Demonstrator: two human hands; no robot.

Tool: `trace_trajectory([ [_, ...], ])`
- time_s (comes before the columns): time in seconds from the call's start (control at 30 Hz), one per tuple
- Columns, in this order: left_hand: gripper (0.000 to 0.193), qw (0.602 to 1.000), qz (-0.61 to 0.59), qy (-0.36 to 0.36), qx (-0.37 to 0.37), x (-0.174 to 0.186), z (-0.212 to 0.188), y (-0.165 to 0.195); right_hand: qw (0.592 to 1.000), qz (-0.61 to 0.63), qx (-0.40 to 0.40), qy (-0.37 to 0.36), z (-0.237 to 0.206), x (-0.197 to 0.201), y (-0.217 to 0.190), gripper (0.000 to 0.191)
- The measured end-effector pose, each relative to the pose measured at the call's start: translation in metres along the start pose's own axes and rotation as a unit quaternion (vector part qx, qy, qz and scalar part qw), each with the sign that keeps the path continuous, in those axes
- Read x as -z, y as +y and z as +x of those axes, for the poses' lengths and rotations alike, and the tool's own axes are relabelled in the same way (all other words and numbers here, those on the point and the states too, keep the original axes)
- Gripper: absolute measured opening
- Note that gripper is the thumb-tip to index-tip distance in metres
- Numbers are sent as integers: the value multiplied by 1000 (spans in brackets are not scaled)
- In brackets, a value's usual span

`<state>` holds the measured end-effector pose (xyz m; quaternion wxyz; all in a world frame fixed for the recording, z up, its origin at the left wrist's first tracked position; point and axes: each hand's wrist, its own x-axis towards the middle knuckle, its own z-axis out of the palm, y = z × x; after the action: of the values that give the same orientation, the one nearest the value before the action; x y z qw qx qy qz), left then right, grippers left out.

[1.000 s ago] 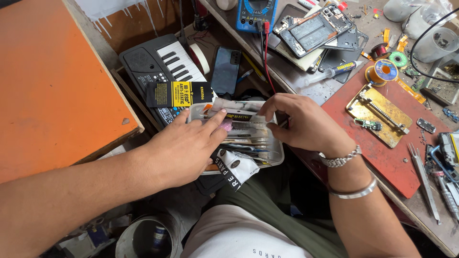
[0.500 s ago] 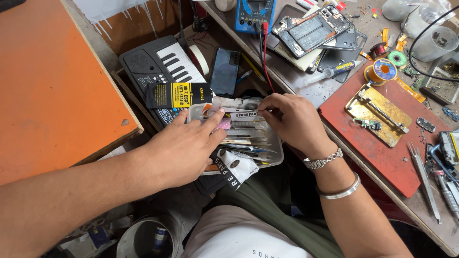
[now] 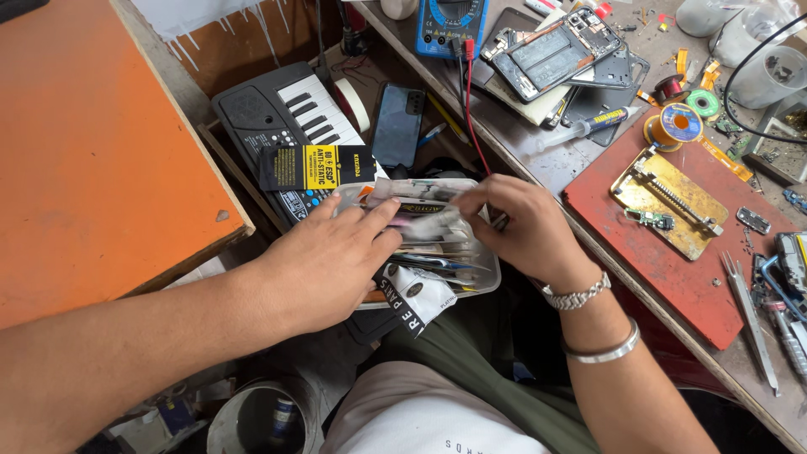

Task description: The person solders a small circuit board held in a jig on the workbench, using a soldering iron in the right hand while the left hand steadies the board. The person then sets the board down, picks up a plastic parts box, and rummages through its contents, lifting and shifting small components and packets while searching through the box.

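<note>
A clear plastic tray [image 3: 486, 277] full of small packets and tools rests on my lap at centre. My left hand [image 3: 324, 261] lies flat over the tray's left side, fingers spread on the packets [image 3: 424, 220]. My right hand [image 3: 525, 227], with a metal watch and bangle at the wrist, reaches in from the right and pinches among the packets at the tray's far side; what it grips is hidden by the fingers. A black and yellow packet [image 3: 315, 166] lies just beyond the tray.
A small black keyboard [image 3: 282, 113] and a dark phone [image 3: 397, 124] sit behind the tray. An orange tabletop [image 3: 84, 151] fills the left. On the right bench: a red mat [image 3: 672, 252] with a brass fixture [image 3: 668, 202], an opened phone [image 3: 555, 50], a blue multimeter [image 3: 450, 21], tweezers [image 3: 748, 315].
My right hand has shifted left and further into the tray, over the packets. My left hand stays pressed on the tray's left side.
</note>
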<state>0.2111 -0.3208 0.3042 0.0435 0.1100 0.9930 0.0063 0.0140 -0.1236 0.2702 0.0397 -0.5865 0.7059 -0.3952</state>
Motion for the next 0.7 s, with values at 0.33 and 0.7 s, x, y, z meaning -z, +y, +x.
trace_trajectory([
  [0.33, 63, 1000, 13, -19, 0, 2, 0, 0, 968, -77, 139, 192, -34, -19, 8, 20],
  [0.7, 63, 1000, 10, -29, 4, 2, 0, 0, 975, -113, 60, 181, -28, -16, -5, 23],
])
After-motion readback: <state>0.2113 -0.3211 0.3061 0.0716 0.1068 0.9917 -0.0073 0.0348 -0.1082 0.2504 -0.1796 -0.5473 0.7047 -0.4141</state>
